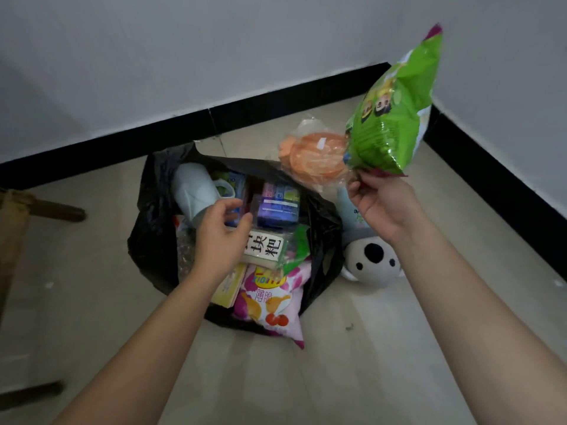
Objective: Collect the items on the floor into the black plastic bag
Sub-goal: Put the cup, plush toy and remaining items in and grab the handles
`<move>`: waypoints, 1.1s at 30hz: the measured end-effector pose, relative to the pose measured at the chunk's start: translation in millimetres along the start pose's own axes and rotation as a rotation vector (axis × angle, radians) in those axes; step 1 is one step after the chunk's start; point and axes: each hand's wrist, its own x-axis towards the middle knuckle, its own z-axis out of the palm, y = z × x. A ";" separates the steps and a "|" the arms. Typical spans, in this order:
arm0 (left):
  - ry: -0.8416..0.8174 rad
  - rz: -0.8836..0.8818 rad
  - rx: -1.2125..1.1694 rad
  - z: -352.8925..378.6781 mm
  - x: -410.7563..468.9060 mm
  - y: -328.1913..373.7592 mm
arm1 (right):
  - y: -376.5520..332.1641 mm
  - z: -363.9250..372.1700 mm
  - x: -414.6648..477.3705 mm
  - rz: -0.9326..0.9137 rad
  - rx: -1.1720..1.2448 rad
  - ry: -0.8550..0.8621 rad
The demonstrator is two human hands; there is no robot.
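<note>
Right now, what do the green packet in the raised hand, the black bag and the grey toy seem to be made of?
The green packet looks like glossy plastic film: it shines and crinkles. The black bag seems thin plastic, softly folded, faintly shiny. The grey toy is probably plush fabric: matte and fuzzy.

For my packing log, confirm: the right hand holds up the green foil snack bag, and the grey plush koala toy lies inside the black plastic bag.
Wrong: the head view shows the grey plush koala toy on the floor beside the black plastic bag, not inside. The right hand does hold up the green foil snack bag.
</note>
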 end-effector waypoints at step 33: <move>0.064 -0.095 0.051 110.1 31.0 81.3 | 2.4 -77.5 -2.3 -0.342 -1.180 0.467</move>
